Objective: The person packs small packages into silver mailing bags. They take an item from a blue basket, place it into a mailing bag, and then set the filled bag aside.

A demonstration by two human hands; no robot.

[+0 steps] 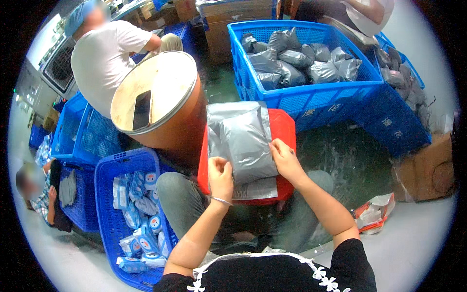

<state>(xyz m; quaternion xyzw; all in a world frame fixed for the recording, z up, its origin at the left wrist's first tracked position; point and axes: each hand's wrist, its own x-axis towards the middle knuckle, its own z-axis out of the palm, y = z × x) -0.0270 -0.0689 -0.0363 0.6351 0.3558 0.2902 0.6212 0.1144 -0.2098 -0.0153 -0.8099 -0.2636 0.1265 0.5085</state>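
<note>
A silver-grey plastic mailing bag (pixel 245 141) lies before me with something bulky inside it. Under it is a red plastic surface (pixel 283 127), perhaps an upturned tub or stool, between my knees. My left hand (pixel 220 181) has its fingers curled on the bag's lower left edge. With thumb and fingers pinched, my right hand (pixel 288 159) grips the right edge. Another flat grey bag (pixel 258 190) shows below the filled one, at the near side of the red surface.
A blue basket (pixel 103 194) of blue-and-white soft packs stands at my left. Beyond it, a phone (pixel 142 111) lies on a round drum (pixel 170 73). Ahead right, a large blue crate (pixel 311 100) holds several filled grey bags. Other people sit nearby. A cardboard box (pixel 423 170) stands right.
</note>
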